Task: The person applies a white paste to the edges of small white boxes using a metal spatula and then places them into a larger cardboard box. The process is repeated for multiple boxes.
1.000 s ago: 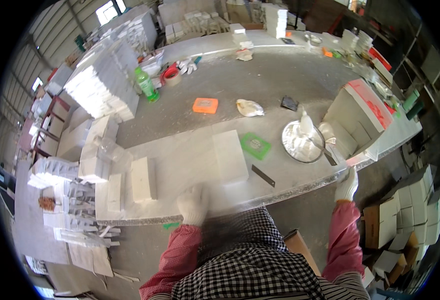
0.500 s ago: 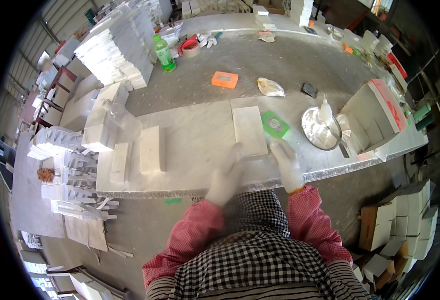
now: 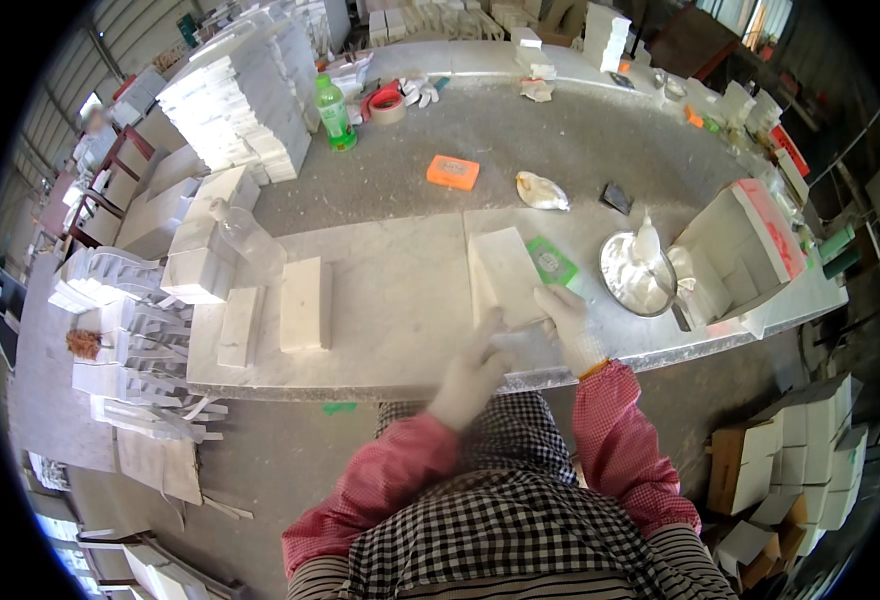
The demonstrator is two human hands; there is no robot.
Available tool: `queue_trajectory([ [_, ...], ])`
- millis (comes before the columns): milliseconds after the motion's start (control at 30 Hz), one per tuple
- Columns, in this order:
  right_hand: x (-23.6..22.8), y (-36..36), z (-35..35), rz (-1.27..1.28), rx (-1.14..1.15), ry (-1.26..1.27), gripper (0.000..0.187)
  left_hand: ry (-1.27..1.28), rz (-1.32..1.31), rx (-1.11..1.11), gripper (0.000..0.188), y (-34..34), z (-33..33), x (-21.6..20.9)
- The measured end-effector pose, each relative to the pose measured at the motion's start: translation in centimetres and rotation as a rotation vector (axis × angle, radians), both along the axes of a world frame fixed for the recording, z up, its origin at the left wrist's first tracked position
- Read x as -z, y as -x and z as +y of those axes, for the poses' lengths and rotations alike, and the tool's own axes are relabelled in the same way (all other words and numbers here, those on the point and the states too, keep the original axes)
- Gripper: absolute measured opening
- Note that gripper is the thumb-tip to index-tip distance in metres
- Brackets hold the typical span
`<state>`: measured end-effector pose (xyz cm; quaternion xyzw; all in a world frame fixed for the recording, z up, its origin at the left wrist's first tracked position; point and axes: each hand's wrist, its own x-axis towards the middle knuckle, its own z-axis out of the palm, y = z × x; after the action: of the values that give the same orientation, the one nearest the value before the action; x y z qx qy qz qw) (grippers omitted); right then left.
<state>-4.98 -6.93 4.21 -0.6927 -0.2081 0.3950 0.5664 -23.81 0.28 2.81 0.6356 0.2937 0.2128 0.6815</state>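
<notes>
A white rectangular slab (image 3: 503, 268) is at the front middle of the pale marble bench top (image 3: 390, 290), turned slightly, with one long side face showing at its left. My right hand (image 3: 572, 325), in a white knit glove, grips the slab's near right corner between thumb and fingers. Just off the slab's near left corner is my left hand (image 3: 468, 385), gloved alike, its fingers and thumb apart and slightly blurred. Beyond my right hand lies a green block (image 3: 552, 262), partly covered by the slab. A metal bowl of white paste (image 3: 625, 290) holds a white squeeze bottle (image 3: 648, 242).
Two white blocks, a narrow one (image 3: 241, 326) and a wider one (image 3: 305, 305), lie at the left. A clear bottle (image 3: 245, 235) stands behind them. Farther back are an orange block (image 3: 453, 172), a green bottle (image 3: 335, 115) and a tall slab stack (image 3: 235, 110). An open box (image 3: 745, 245) stands right.
The slab has turned and its left side face now shows. My right hand has closed on its near corner. My left hand has come away from its left edge, toward me.
</notes>
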Motion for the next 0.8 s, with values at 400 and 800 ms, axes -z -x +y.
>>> queue_trajectory([
  [400,-2.0,6.8,-2.4,-0.021,0.11,-0.279,0.036,0.157,-0.112,-0.194,0.045,1.3,1.9,-4.9],
  [800,-0.2,9.0,-4.2,-0.033,-0.055,-0.316,0.028,0.395,-0.167,-0.114,0.025,1.3,3.5,-2.3],
])
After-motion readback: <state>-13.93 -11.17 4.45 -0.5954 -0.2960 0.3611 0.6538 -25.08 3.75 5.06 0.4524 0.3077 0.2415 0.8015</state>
